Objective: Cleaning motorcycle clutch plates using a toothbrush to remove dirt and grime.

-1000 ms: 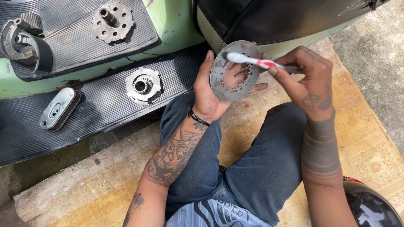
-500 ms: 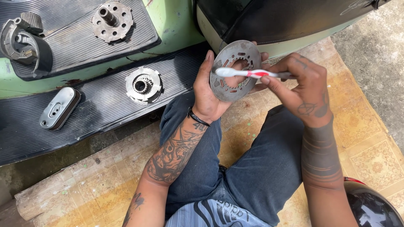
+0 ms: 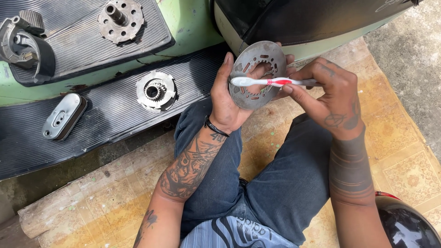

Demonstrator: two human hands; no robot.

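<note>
Two hands share this job: my left hand (image 3: 229,103) grips the toothed metal disc (image 3: 257,73) upright, my right hand (image 3: 328,98) pinches the toothbrush (image 3: 268,82) across it, so I'd judge short, firm strokes between the fingers best.

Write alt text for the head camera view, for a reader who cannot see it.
A seated person's left hand holds up a round metal plate with a toothed centre hole, while the right hand lays a red-and-white toothbrush across it. On the black ribbed mat to the left lie a gear hub, a flanged shaft and an oval metal cover.
</note>
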